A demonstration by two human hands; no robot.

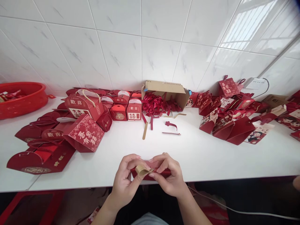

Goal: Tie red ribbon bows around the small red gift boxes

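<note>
- Left hand (126, 180) is holding a tan strip (142, 170) between thumb and fingers, the strip forming a loop.
- Right hand (170, 175) is pinching narrowly at the strip's right end.
- Beneath both hands, a dark red box (147, 178) is lying at the near edge of the surface (131, 140), its long axis running left to right; neither hand is sitting clearly nearer.

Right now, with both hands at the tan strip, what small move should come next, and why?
Probably hold the right hand steady and let the left hand gently draw in the tan strip: it bows in an open loop at the red piece, where both hands' fingertips are gathered.
</note>
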